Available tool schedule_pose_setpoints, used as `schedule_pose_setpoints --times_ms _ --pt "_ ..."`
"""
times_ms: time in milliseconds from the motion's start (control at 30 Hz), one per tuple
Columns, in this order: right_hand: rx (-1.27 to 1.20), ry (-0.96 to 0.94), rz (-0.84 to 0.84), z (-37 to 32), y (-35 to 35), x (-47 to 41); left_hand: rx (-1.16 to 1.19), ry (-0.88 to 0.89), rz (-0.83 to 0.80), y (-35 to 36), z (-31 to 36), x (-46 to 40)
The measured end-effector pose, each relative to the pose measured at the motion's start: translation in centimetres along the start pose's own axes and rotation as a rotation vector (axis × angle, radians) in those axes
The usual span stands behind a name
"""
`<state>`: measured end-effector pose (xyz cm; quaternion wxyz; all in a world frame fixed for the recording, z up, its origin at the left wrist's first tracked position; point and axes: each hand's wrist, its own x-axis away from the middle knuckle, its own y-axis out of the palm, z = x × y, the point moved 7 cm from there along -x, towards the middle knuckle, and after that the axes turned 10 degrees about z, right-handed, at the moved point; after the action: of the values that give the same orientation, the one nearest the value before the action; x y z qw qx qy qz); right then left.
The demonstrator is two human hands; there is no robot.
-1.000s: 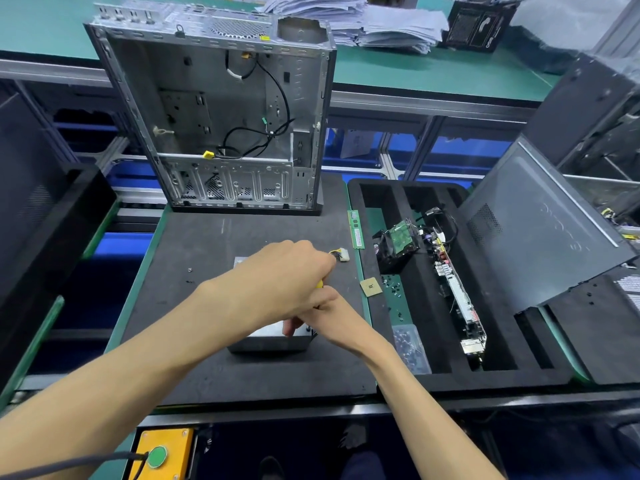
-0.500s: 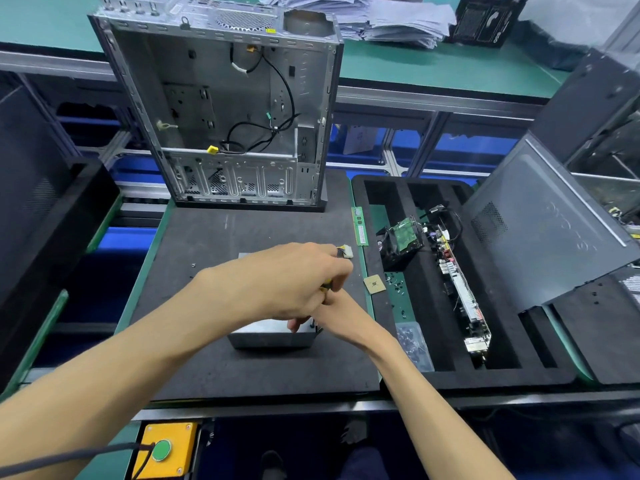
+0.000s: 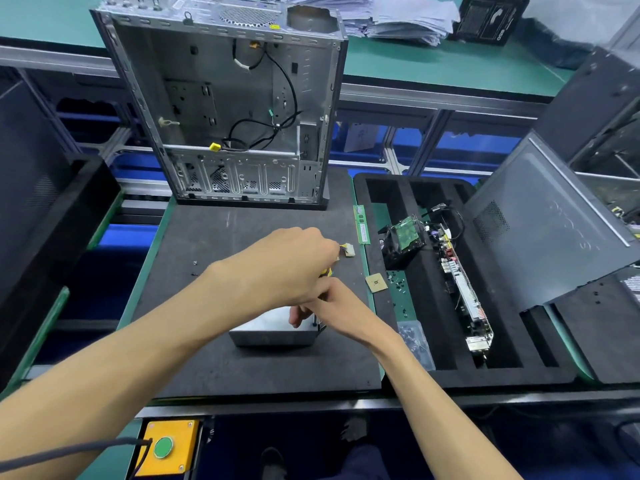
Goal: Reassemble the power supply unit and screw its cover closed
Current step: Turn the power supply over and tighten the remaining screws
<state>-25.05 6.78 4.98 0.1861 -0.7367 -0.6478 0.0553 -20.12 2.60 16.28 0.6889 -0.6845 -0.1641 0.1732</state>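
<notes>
Both hands work over the power supply unit (image 3: 277, 329) on the dark tabletop (image 3: 214, 244).
Left hand (image 3: 287, 268) is fisted on a yellow-handled screwdriver (image 3: 326, 272); right hand (image 3: 332, 306) pinches its shaft; open computer case (image 3: 228, 98) at twelve o'clock.

Power supply unit (image 3: 273, 329): a grey metal box, lying flat on the dark mat, its far part being hidden under the hands.
Screwdriver (image 3: 326, 273): only a bit of yellow handle is showing, standing over the unit's right near corner.
Connector (image 3: 347, 250): a pale plug with coloured wires, lying beyond the unit.
</notes>
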Motion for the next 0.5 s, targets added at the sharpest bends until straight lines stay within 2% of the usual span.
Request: schedule_pose_setpoints --times_ms 333,433,500 --pt "0.024 0.019 -0.015 -0.4 -0.2 0.8 -0.258 -0.037 0.147 -1.1 1.0 -0.3" --pt "0.023 0.046 -0.027 0.0 -0.1 1.0 -0.280 -0.053 0.117 -0.5 0.7 -0.1" --pt "0.020 0.027 -0.035 -0.1 -0.1 1.0 -0.161 0.001 0.051 0.4 0.9 0.0"
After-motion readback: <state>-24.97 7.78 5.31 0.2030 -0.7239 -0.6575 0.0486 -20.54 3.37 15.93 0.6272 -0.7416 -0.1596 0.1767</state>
